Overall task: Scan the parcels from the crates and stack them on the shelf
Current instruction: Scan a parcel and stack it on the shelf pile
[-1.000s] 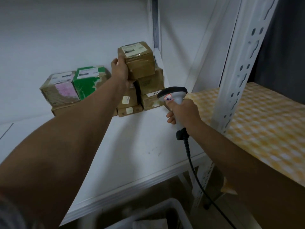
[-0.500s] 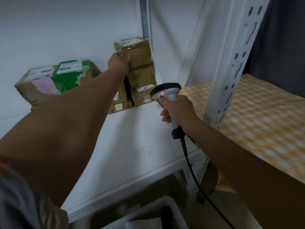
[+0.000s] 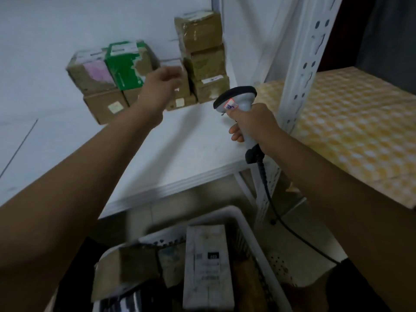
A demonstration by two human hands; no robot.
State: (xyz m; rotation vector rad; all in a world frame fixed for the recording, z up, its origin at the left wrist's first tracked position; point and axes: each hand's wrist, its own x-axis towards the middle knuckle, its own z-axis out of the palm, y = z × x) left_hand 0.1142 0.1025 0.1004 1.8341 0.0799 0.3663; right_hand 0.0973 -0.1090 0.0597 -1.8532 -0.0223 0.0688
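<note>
A brown taped parcel [image 3: 199, 31] tops a stack of cardboard boxes in the back right corner of the white shelf [image 3: 171, 154]. My left hand [image 3: 163, 83] hovers blurred in front of the stack, away from that parcel, fingers loose and holding nothing. My right hand [image 3: 253, 122] grips the handle of a grey barcode scanner [image 3: 236, 97] over the shelf's right part, its black head pointing at the boxes. Below the shelf edge a white crate [image 3: 252, 235] holds several parcels, among them a long pale one [image 3: 207, 269] and a brown box [image 3: 128, 266].
A green box [image 3: 126, 64] and a box with a pink patch [image 3: 92, 73] sit on brown boxes at the stack's left. A perforated white upright [image 3: 304, 64] stands right of the scanner. Beyond it lies a yellow checked surface [image 3: 349, 122]. The scanner's black cable [image 3: 281, 221] hangs down.
My left hand has let go of the top brown parcel, which now rests on the stack, and has drawn back and down. The view has tilted down, showing the crate.
</note>
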